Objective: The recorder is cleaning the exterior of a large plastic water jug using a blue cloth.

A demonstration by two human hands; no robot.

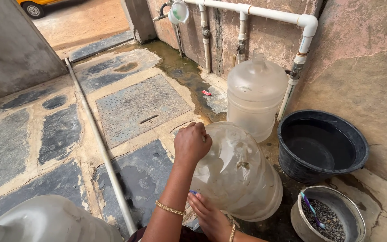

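On the wet stone floor [32, 148] by the wall, a large clear water jug [238, 172] lies tilted on its side, its base toward the lower right. The left hand [192, 143] rests on the jug's upper left end, fingers curled together into a loose fist against the plastic. The right hand [209, 215] sits below it, palm pressed flat to the jug's underside with fingers spread apart. Just beyond the left hand a second clear jug [256, 94] stands upright under white pipes [265, 12]. To the right of both hands sits a black tub [323, 145] holding water, and nearer, a metal bowl [330, 215] of gravel. A third jug [50, 222] lies left of the forearm.
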